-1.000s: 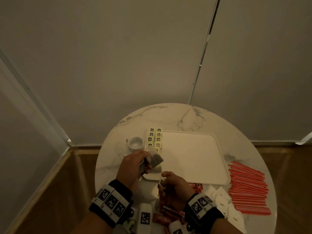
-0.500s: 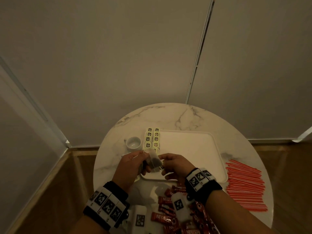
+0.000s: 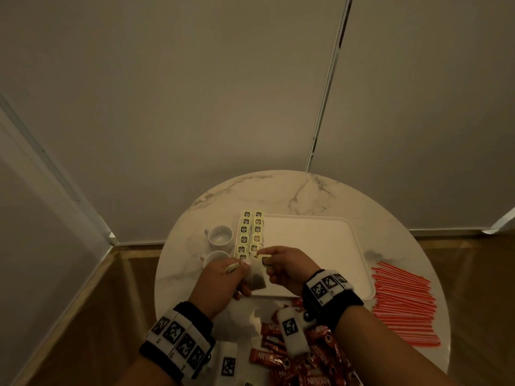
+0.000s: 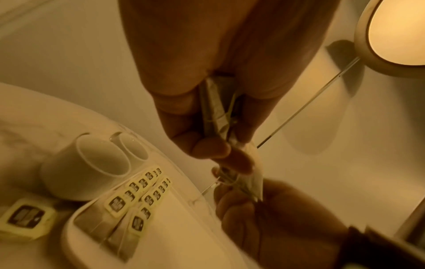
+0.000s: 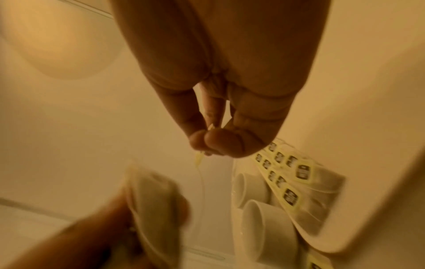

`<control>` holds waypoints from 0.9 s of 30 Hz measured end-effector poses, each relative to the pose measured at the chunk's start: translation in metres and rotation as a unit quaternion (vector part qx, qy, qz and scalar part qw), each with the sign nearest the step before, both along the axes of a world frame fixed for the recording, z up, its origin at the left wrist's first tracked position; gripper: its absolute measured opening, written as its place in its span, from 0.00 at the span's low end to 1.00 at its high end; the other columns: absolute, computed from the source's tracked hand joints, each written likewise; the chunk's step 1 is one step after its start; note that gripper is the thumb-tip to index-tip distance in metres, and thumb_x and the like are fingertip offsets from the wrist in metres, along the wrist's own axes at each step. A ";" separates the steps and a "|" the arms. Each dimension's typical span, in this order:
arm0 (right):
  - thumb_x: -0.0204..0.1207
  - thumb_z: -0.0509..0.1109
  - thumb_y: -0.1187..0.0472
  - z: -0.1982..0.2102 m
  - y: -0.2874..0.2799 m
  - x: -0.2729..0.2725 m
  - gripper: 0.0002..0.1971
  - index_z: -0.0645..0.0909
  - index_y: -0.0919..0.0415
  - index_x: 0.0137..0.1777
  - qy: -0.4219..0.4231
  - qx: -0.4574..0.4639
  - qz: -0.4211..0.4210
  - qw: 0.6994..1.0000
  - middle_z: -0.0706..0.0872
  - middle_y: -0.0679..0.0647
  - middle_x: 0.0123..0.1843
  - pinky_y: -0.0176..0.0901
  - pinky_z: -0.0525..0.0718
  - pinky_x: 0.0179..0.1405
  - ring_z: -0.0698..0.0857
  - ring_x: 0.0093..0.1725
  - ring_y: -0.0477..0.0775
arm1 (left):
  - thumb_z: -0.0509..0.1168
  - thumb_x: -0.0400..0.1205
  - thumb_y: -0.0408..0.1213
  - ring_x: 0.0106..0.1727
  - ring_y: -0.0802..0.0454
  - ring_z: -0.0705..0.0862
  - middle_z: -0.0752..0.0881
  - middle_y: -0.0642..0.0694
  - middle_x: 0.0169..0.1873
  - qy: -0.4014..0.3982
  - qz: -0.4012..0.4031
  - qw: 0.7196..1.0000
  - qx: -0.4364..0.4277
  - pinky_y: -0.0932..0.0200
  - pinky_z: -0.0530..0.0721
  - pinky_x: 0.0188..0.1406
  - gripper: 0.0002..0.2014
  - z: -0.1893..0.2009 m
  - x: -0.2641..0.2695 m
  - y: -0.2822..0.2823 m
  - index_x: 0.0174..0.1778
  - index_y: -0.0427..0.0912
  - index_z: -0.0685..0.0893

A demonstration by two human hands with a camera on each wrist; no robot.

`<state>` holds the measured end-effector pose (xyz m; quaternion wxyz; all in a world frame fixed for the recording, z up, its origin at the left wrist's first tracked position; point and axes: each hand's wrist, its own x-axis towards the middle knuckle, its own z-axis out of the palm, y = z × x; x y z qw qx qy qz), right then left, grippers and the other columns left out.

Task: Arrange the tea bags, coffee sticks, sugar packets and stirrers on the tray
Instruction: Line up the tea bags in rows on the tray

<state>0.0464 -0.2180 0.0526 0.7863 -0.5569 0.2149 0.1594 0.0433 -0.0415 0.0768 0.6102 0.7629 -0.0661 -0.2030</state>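
Right hand (image 3: 287, 267) now pinches upright tea bag's (image 3: 257, 281) tag (image 3: 264, 259)

Head view high above table (image 3: 278, 196), wrist views close, sharing tray (image 3: 320, 240)

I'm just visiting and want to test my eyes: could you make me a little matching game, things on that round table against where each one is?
Things:
1. stirrers
2. coffee sticks
3. cups
4. tea bag

Places:
A. left of the tray
B. held between both hands
C. right of the tray
D. near table edge, below the tray

Pairs: 1-C, 2-D, 3-A, 4-B
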 end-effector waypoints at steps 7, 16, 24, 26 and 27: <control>0.73 0.69 0.77 0.027 0.004 0.008 0.07 0.81 0.66 0.40 -0.089 -0.103 0.021 0.990 0.82 0.58 0.32 0.36 0.77 0.23 0.78 0.25 0.48 | 0.61 0.85 0.35 0.26 0.51 0.84 0.87 0.39 0.30 0.006 -0.015 0.998 0.055 0.63 0.78 0.23 0.12 -0.007 -0.004 -0.002 0.42 0.31 0.85; 0.70 0.77 0.63 0.025 0.020 -0.014 0.08 0.83 0.49 0.38 -0.277 -0.444 0.083 0.848 0.82 0.45 0.44 0.28 0.78 0.43 0.81 0.42 0.39 | 0.62 0.84 0.34 0.21 0.52 0.80 0.84 0.43 0.23 0.054 0.043 0.998 -0.007 0.62 0.71 0.19 0.13 0.000 0.000 -0.002 0.34 0.37 0.84; 0.72 0.75 0.67 0.012 0.017 -0.032 0.06 0.89 0.58 0.47 -0.319 -0.426 0.055 0.845 0.82 0.43 0.54 0.28 0.81 0.48 0.82 0.51 0.39 | 0.60 0.84 0.34 0.24 0.49 0.79 0.83 0.40 0.25 0.040 0.077 0.994 -0.059 0.57 0.73 0.24 0.12 -0.003 0.000 -0.002 0.38 0.37 0.85; 0.72 0.74 0.69 0.012 0.016 -0.031 0.08 0.89 0.54 0.43 -0.301 -0.391 0.009 0.870 0.85 0.43 0.52 0.36 0.84 0.52 0.85 0.52 0.42 | 0.60 0.85 0.35 0.24 0.50 0.79 0.83 0.40 0.23 0.028 0.070 0.995 -0.058 0.57 0.73 0.24 0.12 -0.004 -0.001 -0.004 0.39 0.38 0.86; 0.72 0.74 0.70 0.012 0.016 -0.030 0.10 0.87 0.52 0.41 -0.294 -0.383 -0.015 0.876 0.87 0.45 0.49 0.38 0.85 0.52 0.86 0.51 0.42 | 0.60 0.85 0.35 0.23 0.51 0.79 0.83 0.40 0.24 0.024 0.066 0.996 -0.060 0.58 0.73 0.23 0.13 -0.004 -0.001 -0.004 0.39 0.38 0.86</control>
